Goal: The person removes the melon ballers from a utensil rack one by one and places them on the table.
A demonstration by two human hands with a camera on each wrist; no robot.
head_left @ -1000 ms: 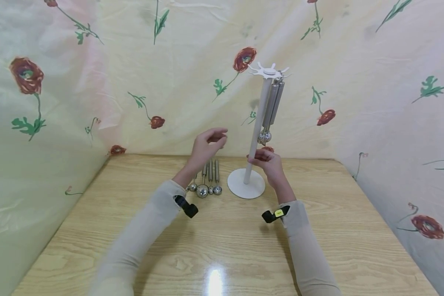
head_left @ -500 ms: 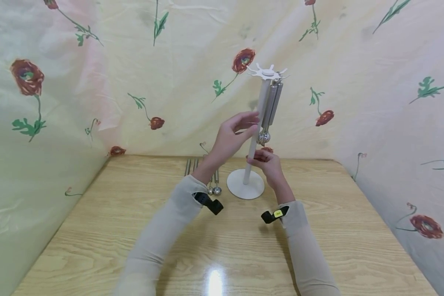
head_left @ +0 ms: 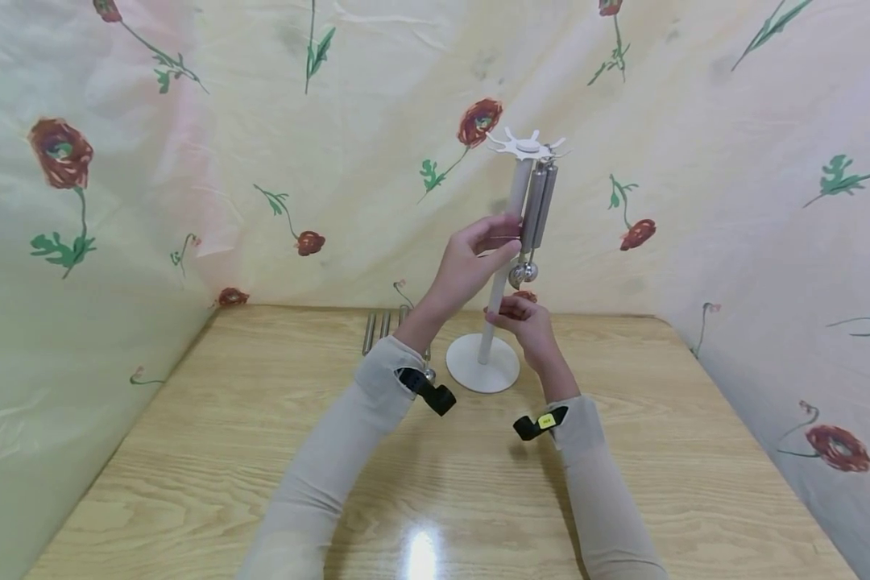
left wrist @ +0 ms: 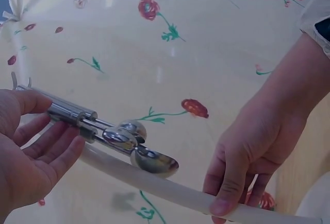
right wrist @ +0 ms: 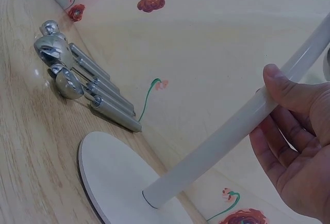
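A white stand [head_left: 499,294] rises from a round base, with a hooked ring [head_left: 528,146] at its top. Several steel scoops [head_left: 544,205] with tube handles and round bowls hang from the ring's right side. My left hand [head_left: 471,256] pinches one of their handles near its lower part. In the left wrist view, thumb and fingers lie either side of this handle [left wrist: 62,111], and the bowls [left wrist: 153,162] stick out past the fingertips. Lower down, my right hand [head_left: 528,326] grips the pole [right wrist: 227,136] between thumb and fingers.
Several more scoops [right wrist: 111,92] lie side by side on the wooden table [head_left: 188,451], left of the base [head_left: 471,366]; my left forearm partly hides them in the head view. Floral cloth [head_left: 362,161] hangs behind the table and along both sides.
My left hand has moved right and up from above the scoops on the table to the hanging ones, where it now holds a handle. My right hand has stayed on the pole.
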